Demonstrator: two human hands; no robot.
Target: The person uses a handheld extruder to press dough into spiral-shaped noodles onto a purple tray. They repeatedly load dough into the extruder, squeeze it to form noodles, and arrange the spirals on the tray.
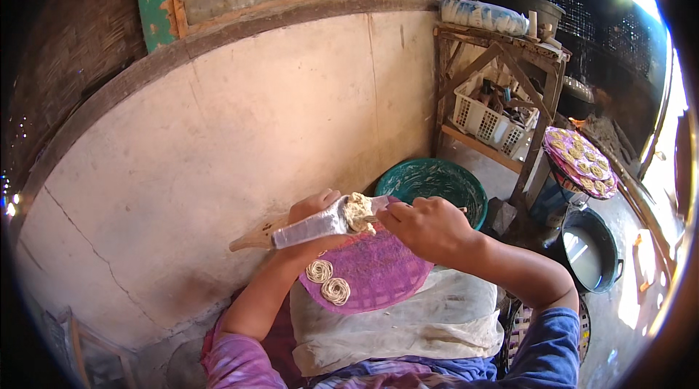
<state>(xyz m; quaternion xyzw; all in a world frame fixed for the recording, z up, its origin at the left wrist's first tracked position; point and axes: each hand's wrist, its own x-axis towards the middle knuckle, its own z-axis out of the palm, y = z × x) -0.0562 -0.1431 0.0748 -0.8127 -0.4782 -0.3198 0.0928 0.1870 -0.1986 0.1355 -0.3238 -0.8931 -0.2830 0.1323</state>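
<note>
My left hand grips the dough press lying sideways, open end right (dough showing); my right hand pinches a stick.

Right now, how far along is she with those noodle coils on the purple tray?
Early on this tray. Done: two coils lie at the near edge of the purple tray, and a full tray rests on a stand to the right. In hand: the left hand holds a metal press while the right hand packs dough into its open end. Left: most of the purple tray is bare.
</note>
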